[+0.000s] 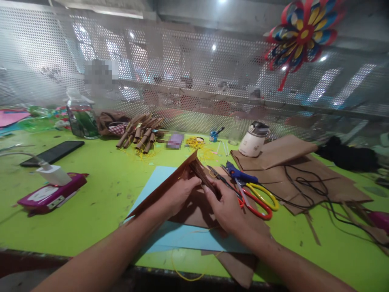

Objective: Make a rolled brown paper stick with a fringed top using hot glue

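Observation:
Both hands grip a sheet of brown paper (162,188), whose edge nearest them is bunched into narrow folds or a roll. My left hand (182,190) pinches it from the left, with some fingers hidden behind the paper. Thumb forward, my right hand (223,202) is closed on the folded part from the right. More brown paper (196,209) and a light blue sheet (182,235) lie beneath. Just right of my right hand are red-handled scissors (261,211), yellow-handled scissors (267,194) and a blue glue gun (241,174).
Several brown paper rolls (142,136) are heaped at the back. Folded brown paper (285,156) and a black cord (306,194) spread rightward, near a white kettle (253,140). On the left lie a purple power strip (51,198) and a phone (53,153). Yellow string (188,280) hangs over the front edge.

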